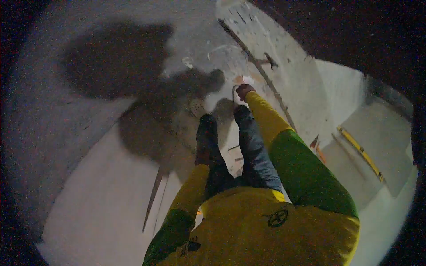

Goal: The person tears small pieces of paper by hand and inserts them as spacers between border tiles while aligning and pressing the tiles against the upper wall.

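Note:
My right hand (244, 91) is closed in a fist, reaching down beyond my right knee. Beside its fingers is a thin bent rod (234, 91), and a small pale patch (247, 80) shows just past the knuckles. What the fist grips is too small and dim to name. In deep shadow, my left hand (203, 158) is down at my left leg; its fingers do not show clearly. Both arms wear yellow and green sleeves.
A long dark strip (255, 60) runs diagonally past my right hand, with a hammer-like tool (270, 61) across it. A yellow spirit level (361, 153) lies at the right. An orange item (318, 150) sits near my right elbow. Large shadows cover the left side.

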A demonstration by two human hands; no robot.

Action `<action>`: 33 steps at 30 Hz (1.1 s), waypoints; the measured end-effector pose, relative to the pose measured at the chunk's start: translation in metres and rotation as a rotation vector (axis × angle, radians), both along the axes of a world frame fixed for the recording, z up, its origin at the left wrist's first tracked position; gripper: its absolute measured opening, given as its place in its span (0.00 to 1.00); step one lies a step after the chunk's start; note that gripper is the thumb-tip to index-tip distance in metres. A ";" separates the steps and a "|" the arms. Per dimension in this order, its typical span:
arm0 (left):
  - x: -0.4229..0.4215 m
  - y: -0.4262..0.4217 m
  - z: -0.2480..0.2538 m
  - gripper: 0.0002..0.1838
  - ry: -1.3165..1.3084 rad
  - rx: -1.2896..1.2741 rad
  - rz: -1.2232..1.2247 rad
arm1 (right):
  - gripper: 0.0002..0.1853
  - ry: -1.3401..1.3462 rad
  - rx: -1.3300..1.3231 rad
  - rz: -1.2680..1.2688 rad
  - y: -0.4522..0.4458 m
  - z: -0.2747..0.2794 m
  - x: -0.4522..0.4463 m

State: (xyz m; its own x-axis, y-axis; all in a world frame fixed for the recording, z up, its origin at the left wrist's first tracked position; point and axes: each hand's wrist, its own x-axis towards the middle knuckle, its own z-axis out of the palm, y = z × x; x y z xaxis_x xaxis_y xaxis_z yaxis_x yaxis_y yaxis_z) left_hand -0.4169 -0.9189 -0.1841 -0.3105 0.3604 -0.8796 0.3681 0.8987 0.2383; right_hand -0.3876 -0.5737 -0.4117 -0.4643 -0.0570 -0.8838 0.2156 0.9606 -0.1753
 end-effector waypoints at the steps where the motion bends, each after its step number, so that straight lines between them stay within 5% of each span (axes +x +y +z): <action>1: 0.000 0.004 -0.008 0.27 0.001 -0.033 -0.044 | 0.14 0.052 -0.021 -0.402 -0.017 -0.036 0.008; 2: 0.000 0.009 -0.015 0.27 0.006 -0.061 -0.083 | 0.19 0.108 -0.029 -0.802 -0.027 -0.074 0.019; 4: -0.005 0.013 -0.034 0.28 0.011 -0.096 -0.142 | 0.11 0.169 0.000 -0.529 -0.041 -0.107 0.050; 7: -0.014 0.009 -0.049 0.28 0.031 -0.122 -0.197 | 0.13 0.137 0.034 -0.624 -0.048 -0.115 0.052; 8: -0.016 0.003 -0.049 0.29 0.036 -0.118 -0.202 | 0.16 0.133 0.030 -1.015 -0.058 -0.134 0.062; 10: -0.022 -0.008 -0.052 0.29 0.056 -0.105 -0.201 | 0.20 0.119 0.032 -1.411 -0.059 -0.157 0.068; 12: -0.017 -0.066 -0.081 0.29 0.065 -0.098 -0.193 | 0.28 0.044 0.195 -1.486 -0.032 -0.138 0.034; 13: -0.022 -0.054 -0.071 0.29 0.088 -0.081 -0.168 | 0.32 0.042 0.243 -1.311 -0.028 -0.179 0.039; 18: -0.042 -0.010 -0.046 0.24 0.188 -0.067 -0.036 | 0.24 0.002 0.398 -1.676 -0.002 -0.202 0.001; 20: -0.046 -0.011 -0.063 0.23 0.128 -0.011 0.026 | 0.19 0.022 0.525 -1.604 0.004 -0.194 -0.007; 22: -0.033 -0.045 -0.070 0.25 0.233 0.114 -0.011 | 0.13 0.127 0.525 -1.082 -0.007 -0.186 -0.001; 23: -0.027 -0.064 -0.076 0.26 0.355 0.237 -0.048 | 0.13 0.130 0.523 -1.081 -0.014 -0.183 -0.001; 26: -0.030 -0.096 -0.093 0.28 0.229 0.209 -0.045 | 0.13 0.328 0.405 -1.105 -0.033 -0.189 0.003; 28: -0.041 -0.084 -0.092 0.26 0.156 0.021 -0.161 | 0.10 0.358 0.370 -1.526 -0.053 -0.214 0.016; 29: -0.046 -0.077 -0.093 0.25 0.086 -0.166 -0.274 | 0.21 0.769 0.041 -1.788 -0.073 -0.251 0.034; 31: -0.058 -0.067 -0.097 0.25 0.095 -0.144 -0.277 | 0.16 0.752 -0.246 -2.195 -0.085 -0.196 0.001; 33: -0.071 -0.045 -0.097 0.25 0.066 -0.107 -0.255 | 0.12 0.658 -0.312 -1.883 -0.088 -0.152 -0.004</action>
State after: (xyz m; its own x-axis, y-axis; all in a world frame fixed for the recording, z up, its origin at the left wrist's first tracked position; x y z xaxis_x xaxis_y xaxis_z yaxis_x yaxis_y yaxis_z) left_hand -0.4880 -0.9644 -0.2810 -0.2798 0.3406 -0.8976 0.5972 0.7938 0.1150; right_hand -0.3917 -0.6619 -0.5639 -0.3011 0.7017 -0.6457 0.5644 -0.4147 -0.7138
